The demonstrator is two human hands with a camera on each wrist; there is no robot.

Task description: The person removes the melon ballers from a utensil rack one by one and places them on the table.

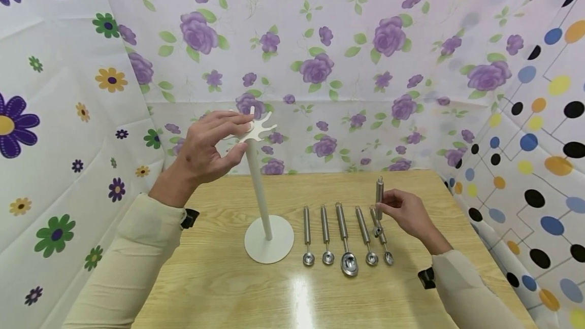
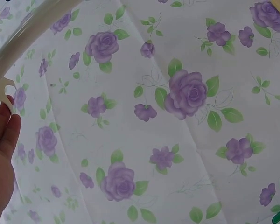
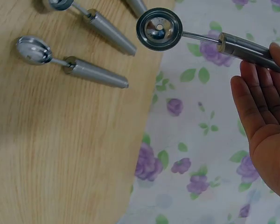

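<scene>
A white stand point(image 1: 258, 182) with a round base and curved prongs on top rises left of centre. My left hand point(image 1: 212, 141) holds its top, fingers over the hub and thumb at the near edge; in the left wrist view the fingers point(image 2: 8, 133) lie against a prong. My right hand point(image 1: 409, 212) pinches the steel handle of a melon baller point(image 1: 380, 197), held handle up with its round scoop low. The right wrist view shows that scoop point(image 3: 159, 29) with a small hole in it. Beneath it in the head view lies a small oval scoop point(image 1: 388, 257).
To the left of the oval scoop lie several steel tools in a row: melon ballers point(image 1: 308, 258) and a larger oval scoop point(image 1: 349, 263). They rest on a wooden table point(image 1: 219, 288). Floral cloth point(image 1: 292, 65) hangs behind, with patterned cloth at both sides.
</scene>
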